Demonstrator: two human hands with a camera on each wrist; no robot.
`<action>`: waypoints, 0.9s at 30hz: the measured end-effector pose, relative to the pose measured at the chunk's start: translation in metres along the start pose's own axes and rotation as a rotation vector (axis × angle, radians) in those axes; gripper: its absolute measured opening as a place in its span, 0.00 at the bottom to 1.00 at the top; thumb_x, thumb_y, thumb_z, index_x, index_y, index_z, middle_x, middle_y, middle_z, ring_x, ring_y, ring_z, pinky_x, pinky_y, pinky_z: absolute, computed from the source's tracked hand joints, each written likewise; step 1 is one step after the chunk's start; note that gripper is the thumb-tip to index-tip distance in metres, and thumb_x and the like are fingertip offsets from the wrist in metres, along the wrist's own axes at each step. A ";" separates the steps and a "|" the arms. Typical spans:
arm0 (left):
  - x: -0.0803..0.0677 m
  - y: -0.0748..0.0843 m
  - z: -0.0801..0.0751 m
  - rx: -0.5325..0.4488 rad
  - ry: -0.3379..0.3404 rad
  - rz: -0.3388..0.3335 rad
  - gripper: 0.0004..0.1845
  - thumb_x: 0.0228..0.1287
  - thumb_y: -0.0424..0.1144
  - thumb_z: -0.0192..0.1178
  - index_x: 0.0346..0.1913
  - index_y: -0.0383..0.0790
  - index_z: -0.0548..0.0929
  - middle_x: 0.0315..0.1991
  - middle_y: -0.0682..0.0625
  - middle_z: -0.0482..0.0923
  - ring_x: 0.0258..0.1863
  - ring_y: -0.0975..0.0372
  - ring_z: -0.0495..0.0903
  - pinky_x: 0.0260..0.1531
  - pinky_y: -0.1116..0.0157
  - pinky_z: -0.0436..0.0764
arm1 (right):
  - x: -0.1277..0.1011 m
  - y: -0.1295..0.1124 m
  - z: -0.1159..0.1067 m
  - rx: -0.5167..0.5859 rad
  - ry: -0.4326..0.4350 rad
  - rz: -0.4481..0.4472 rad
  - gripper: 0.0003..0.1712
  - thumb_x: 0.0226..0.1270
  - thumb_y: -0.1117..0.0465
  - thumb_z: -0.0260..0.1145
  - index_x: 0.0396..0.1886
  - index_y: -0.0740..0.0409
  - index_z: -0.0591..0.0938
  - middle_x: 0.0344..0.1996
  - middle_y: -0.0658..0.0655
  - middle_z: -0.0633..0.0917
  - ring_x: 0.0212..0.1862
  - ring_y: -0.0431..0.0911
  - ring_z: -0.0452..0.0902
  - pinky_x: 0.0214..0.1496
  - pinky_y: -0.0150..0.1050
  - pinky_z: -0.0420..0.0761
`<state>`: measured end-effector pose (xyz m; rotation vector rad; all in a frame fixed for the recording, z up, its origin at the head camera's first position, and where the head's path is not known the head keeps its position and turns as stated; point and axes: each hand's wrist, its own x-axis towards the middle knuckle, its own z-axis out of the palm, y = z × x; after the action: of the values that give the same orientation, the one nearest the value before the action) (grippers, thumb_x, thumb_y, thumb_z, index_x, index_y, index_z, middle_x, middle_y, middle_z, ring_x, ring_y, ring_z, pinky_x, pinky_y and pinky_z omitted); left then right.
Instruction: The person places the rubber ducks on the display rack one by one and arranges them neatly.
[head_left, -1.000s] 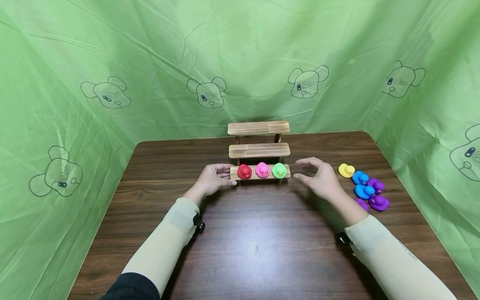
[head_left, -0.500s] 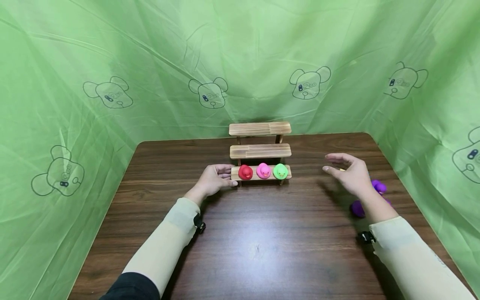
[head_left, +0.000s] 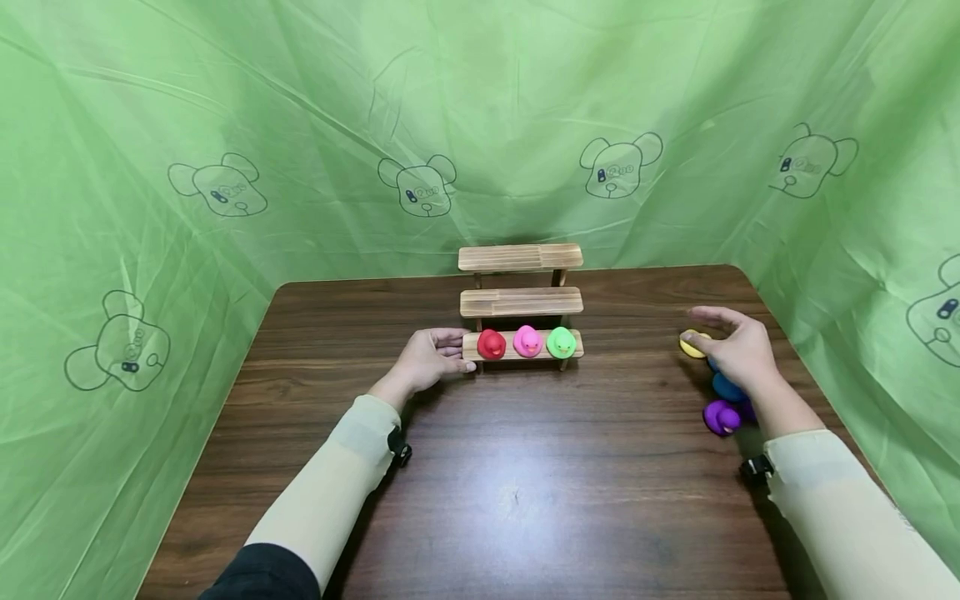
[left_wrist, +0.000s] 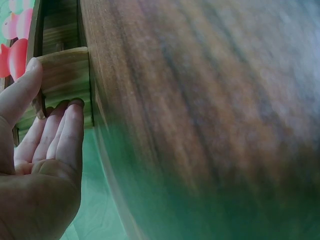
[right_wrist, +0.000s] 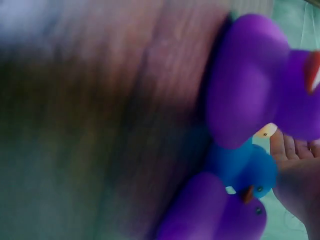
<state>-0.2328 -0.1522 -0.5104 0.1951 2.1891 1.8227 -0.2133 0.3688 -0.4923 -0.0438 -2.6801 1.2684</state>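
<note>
A three-step wooden stand (head_left: 521, 302) stands mid-table. Its lowest step carries a red duck (head_left: 491, 343), a pink duck (head_left: 527, 341) and a green duck (head_left: 561, 342). My left hand (head_left: 453, 350) rests against that step's left end; the left wrist view shows straight fingers (left_wrist: 67, 130) touching the step's end (left_wrist: 65, 80). My right hand (head_left: 701, 329) arches over the loose ducks at the right, its fingertips just above a yellow duck (head_left: 690, 345). A blue duck (head_left: 726, 388) and a purple duck (head_left: 722, 417) lie partly under it. The right wrist view shows purple ducks (right_wrist: 250, 80) and a blue duck (right_wrist: 245, 170) close up.
The dark wooden table (head_left: 525, 483) is enclosed by a green printed curtain (head_left: 225, 125) at the back and both sides. The stand's two upper steps carry nothing. The table's right edge runs close behind the loose ducks.
My right hand moved rightward from beside the stand to over the loose ducks and now covers part of them. The left hand has stayed at the step's end.
</note>
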 end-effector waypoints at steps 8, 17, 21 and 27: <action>0.000 0.000 0.000 -0.023 0.001 -0.011 0.33 0.53 0.19 0.77 0.65 0.27 0.80 0.59 0.34 0.83 0.60 0.45 0.83 0.52 0.66 0.86 | 0.006 0.008 -0.004 -0.064 -0.095 0.057 0.34 0.66 0.48 0.79 0.67 0.58 0.82 0.61 0.64 0.85 0.63 0.56 0.77 0.45 0.18 0.71; -0.001 0.001 0.000 -0.022 -0.003 -0.013 0.33 0.54 0.20 0.76 0.65 0.27 0.80 0.59 0.34 0.83 0.61 0.45 0.83 0.53 0.66 0.86 | 0.010 0.016 -0.004 -0.181 -0.176 0.048 0.39 0.60 0.51 0.83 0.68 0.58 0.80 0.56 0.68 0.85 0.50 0.54 0.78 0.45 0.34 0.75; -0.001 0.001 0.000 -0.011 -0.002 -0.011 0.32 0.54 0.20 0.77 0.65 0.28 0.81 0.58 0.34 0.84 0.60 0.45 0.83 0.53 0.66 0.86 | 0.010 0.018 -0.003 -0.234 -0.173 0.023 0.39 0.57 0.54 0.85 0.67 0.58 0.81 0.56 0.70 0.85 0.49 0.57 0.77 0.50 0.46 0.74; 0.000 0.001 0.000 -0.009 0.001 -0.015 0.32 0.53 0.19 0.77 0.64 0.29 0.82 0.57 0.36 0.85 0.59 0.47 0.84 0.52 0.66 0.86 | 0.012 0.021 -0.002 -0.259 -0.168 0.002 0.35 0.58 0.61 0.82 0.65 0.60 0.82 0.56 0.73 0.84 0.53 0.62 0.78 0.54 0.55 0.75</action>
<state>-0.2324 -0.1521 -0.5094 0.1759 2.1768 1.8252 -0.2255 0.3852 -0.5053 0.0278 -2.9726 0.9564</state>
